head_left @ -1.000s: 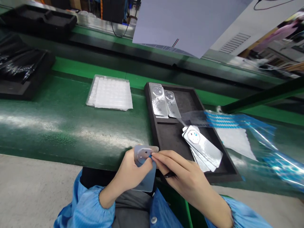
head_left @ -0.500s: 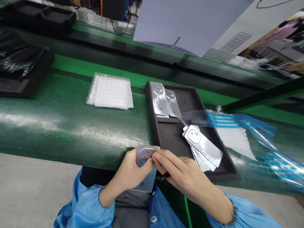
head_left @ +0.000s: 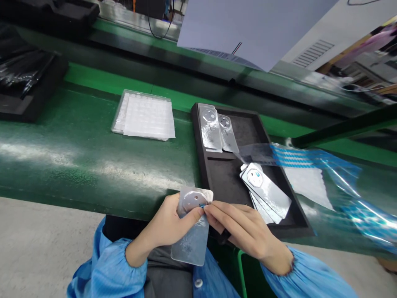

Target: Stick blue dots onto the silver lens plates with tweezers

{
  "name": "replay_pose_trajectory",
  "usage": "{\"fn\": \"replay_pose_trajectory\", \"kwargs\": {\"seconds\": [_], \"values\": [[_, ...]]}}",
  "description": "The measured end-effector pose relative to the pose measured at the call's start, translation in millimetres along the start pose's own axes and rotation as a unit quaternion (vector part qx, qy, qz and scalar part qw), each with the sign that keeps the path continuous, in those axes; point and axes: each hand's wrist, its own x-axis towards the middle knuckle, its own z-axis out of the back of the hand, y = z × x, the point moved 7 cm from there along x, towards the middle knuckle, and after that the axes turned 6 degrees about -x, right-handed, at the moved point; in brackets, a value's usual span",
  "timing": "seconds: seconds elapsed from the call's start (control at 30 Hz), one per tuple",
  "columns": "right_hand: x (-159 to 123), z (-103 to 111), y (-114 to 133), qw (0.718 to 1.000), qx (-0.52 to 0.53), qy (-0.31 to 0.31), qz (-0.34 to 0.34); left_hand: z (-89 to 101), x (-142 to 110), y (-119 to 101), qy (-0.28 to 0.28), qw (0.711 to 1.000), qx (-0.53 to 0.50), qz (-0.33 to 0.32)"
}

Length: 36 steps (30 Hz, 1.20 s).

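Observation:
My left hand (head_left: 169, 221) grips a silver-grey phone back cover (head_left: 190, 246) by its side, thumb across the front below the round camera area. The cover is tilted over my lap at the bench edge. My right hand (head_left: 248, 225) pinches at the camera area's right edge, where a small blue tab (head_left: 202, 205) shows at the fingertips. A dark object, too hidden to name, shows beneath my right fingers. Just right of my hands, several phone covers (head_left: 268, 192) lie fanned in a black foam tray (head_left: 218, 174), the top one with a blue spot.
More covers (head_left: 211, 130) lie in the tray's far left compartment. Clear film with blue dots (head_left: 291, 155) overlaps the tray's right side. A white-sheeted stack (head_left: 150, 116) sits on the green bench (head_left: 83, 140). Another black tray (head_left: 18, 109) holds black plastic at far left.
The cover has turned to show more of its front, and its lower end sticks out further below my left hand. My right fingers have shifted slightly right. The blue tab shows more clearly.

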Motion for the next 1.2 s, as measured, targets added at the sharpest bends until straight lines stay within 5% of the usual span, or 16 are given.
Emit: {"fn": "replay_pose_trajectory", "kwargs": {"seconds": [1.2], "values": [[-3.9, 3.2, 1.4, 1.000, 0.018, 0.005, -0.008, -2.3, -4.3, 2.3, 0.011, 1.000, 0.003, -0.024]]}}
